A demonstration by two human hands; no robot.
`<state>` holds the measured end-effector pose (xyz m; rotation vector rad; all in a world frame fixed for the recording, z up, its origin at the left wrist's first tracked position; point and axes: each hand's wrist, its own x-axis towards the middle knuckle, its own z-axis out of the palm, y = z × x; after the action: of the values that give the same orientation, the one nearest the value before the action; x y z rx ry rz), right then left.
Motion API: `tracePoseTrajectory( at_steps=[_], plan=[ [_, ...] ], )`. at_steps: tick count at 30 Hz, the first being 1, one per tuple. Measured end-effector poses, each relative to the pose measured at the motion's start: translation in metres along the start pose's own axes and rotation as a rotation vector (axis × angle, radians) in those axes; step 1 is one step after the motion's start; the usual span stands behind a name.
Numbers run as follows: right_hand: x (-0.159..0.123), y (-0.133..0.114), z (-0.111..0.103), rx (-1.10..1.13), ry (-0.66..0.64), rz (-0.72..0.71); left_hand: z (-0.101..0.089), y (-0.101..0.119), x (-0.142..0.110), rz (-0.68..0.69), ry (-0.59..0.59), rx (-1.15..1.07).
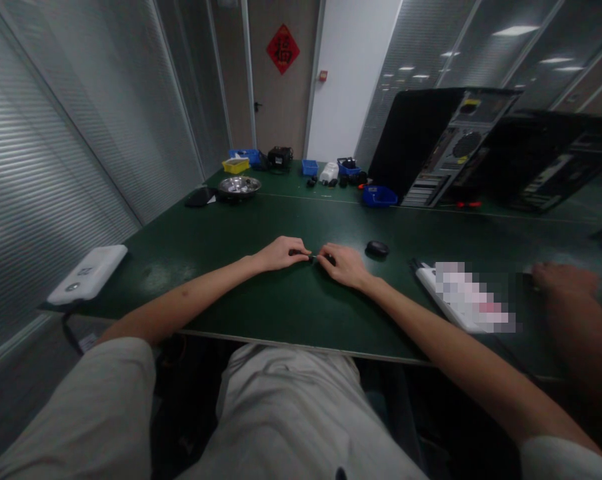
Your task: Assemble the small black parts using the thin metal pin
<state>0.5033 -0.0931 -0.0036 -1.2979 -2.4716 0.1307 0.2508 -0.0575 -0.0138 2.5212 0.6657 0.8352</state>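
Near the middle of the green table, my left hand (283,253) is closed, thumb and fingers pinching a small black piece (311,259) that I cannot identify. Close to its right, my right hand (344,264) is also closed, its fingers around a small dark object (329,259) mostly hidden in the grip. A thin, light-coloured tip shows between the two hands, meeting the black piece or nearly touching it. Just beyond my right hand lies a rounded black object (377,249), like a small case or a mouse.
At far left is a white box-shaped device (87,273). A metal bowl (239,187), a yellow tray (235,165) and a blue bin (379,196) stand farther back. Computer towers (431,143) fill the back right. A white device (455,297) and another person's hand (565,279) are at right.
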Motion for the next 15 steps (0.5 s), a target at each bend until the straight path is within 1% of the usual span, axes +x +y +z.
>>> tracePoseTrajectory(
  at_steps=[10,15],
  plan=[
    [0.0008,0.0018,0.0012,0.001,0.001,0.002,-0.0004,0.0002,-0.0006,-0.014,0.011,-0.011],
    [0.0003,-0.0052,-0.0048,-0.042,-0.033,0.0,-0.0016,-0.0005,-0.0009,-0.015,0.014,-0.041]
  ],
)
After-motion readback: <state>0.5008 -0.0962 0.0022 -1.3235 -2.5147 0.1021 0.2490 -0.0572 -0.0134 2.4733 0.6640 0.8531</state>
